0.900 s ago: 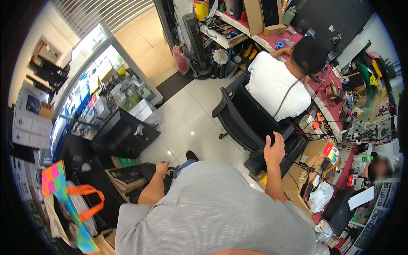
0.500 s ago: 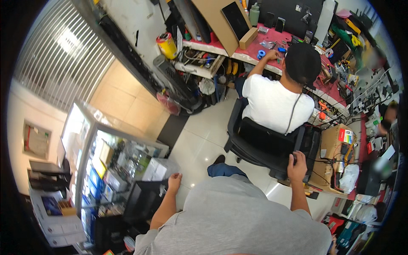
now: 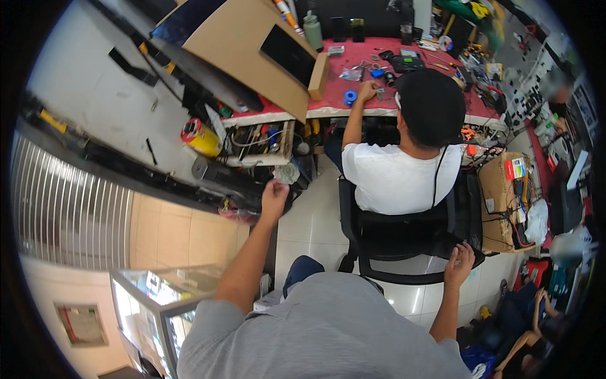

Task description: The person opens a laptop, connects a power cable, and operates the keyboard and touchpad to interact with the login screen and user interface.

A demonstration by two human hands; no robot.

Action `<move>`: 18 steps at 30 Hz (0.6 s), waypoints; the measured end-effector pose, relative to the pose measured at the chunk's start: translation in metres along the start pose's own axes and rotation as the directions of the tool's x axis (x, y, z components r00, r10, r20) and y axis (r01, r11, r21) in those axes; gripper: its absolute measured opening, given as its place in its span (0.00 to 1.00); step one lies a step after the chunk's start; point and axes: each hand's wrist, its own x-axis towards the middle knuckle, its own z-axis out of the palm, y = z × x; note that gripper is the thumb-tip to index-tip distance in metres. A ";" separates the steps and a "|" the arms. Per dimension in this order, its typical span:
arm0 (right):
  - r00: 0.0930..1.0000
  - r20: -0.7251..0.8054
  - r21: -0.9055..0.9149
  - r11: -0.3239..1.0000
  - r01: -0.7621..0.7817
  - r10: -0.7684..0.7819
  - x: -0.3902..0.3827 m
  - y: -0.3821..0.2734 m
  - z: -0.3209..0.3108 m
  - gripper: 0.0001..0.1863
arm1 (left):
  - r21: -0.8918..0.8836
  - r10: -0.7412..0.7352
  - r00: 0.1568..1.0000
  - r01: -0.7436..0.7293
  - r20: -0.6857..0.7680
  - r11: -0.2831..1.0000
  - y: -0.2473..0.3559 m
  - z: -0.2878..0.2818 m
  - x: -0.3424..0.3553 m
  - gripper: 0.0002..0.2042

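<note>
My left hand is raised left of the seated co-worker, fingers closed, near a crumpled pale object beside the tower fan; whether it holds anything is unclear. My right hand has its fingers curled on the corner of the black office chair at the lower right of its back. The co-worker in a white shirt and black cap sits in that chair facing the red workbench, a hand near small parts and a blue spool.
Cardboard sheet and tools cover the bench area. A cardboard box with cables is right of the chair. A shutter and glass display case stand at left. Other people appear at the lower right edge.
My view has swung toward the bench and co-worker. My left hand has moved up and forward; my right hand has reached to the chair, its fingers curling there.
</note>
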 end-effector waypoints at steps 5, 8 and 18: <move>0.997 -0.077 -0.048 0.999 0.015 -0.019 -0.023 -0.065 0.019 0.08 | -0.155 0.122 0.991 -0.129 -0.054 0.979 0.053 0.039 0.207 0.30; 0.992 -0.110 -0.109 0.992 -0.070 0.058 -0.057 -0.100 0.028 0.08 | -0.228 0.143 0.970 -0.188 -0.198 0.955 0.066 0.079 0.305 0.34; 0.910 -0.198 -0.210 0.891 -0.402 0.364 -0.099 -0.219 0.071 0.08 | 0.048 0.058 0.870 -0.039 -0.489 0.998 0.124 0.138 0.436 0.47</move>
